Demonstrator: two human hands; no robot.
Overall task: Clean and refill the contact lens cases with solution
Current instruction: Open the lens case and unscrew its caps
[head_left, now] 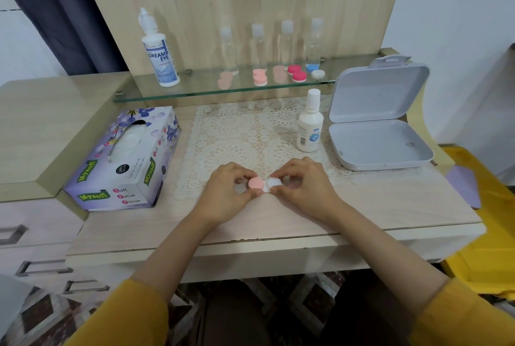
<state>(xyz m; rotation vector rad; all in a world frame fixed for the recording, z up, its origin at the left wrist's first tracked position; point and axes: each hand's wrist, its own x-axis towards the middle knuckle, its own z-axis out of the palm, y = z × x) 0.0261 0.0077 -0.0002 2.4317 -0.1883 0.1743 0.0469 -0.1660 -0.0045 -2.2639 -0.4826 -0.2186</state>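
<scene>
You've got the contact lens case (pixel 264 184) pinched between both hands, low over the near edge of the lace mat (pixel 237 134) on the tabletop (pixel 362 206). I can't tell whether it touches. Your left hand (pixel 227 192) has its fingers (pixel 242 176) curled round the pink cap (pixel 256 183), and your right hand (pixel 306 188) is clamped on the white cap (pixel 274 182). It looks like light, stiff plastic, smooth and probably slippery once wet. Take each cap by its rim, not the top, and brace one side while twisting. The small solution bottle (pixel 310 128) stands upright beyond your right hand.
</scene>
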